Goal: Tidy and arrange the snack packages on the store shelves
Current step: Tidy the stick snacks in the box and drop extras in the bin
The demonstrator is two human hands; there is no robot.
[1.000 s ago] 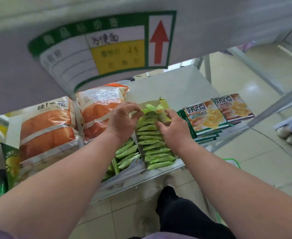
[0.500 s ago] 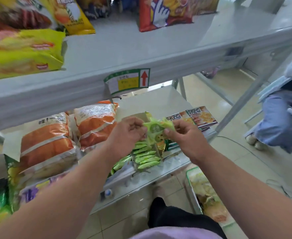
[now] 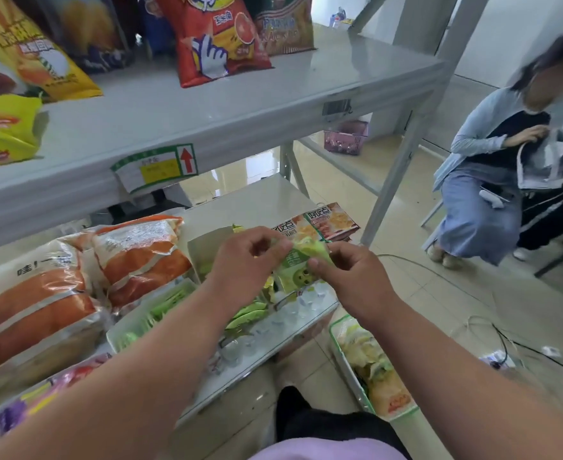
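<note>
A small green snack packet (image 3: 298, 268) is held up over the lower shelf (image 3: 270, 343) between both hands. My left hand (image 3: 243, 260) pinches its left top edge, and my right hand (image 3: 349, 277) pinches its right side. Below them an open display box (image 3: 203, 247) holds several more green packets (image 3: 250, 313). A second box of green packets (image 3: 147, 322) lies to its left. Large orange bread bags (image 3: 140, 257) lie at the shelf's left. Flat cracker packs (image 3: 330, 220) sit at its right end.
The upper shelf (image 3: 207, 104) carries a red chip bag (image 3: 213, 38), yellow bags (image 3: 4, 131) and a price label (image 3: 157, 166). A green basket of snacks (image 3: 369, 370) stands on the floor at right. A seated person (image 3: 499, 171) is at far right; cables (image 3: 506, 343) trail on the floor.
My hands lifted one green packet out of the box row and raised it. The view rose and pulled back, bringing the upper shelf and the seated person into sight.
</note>
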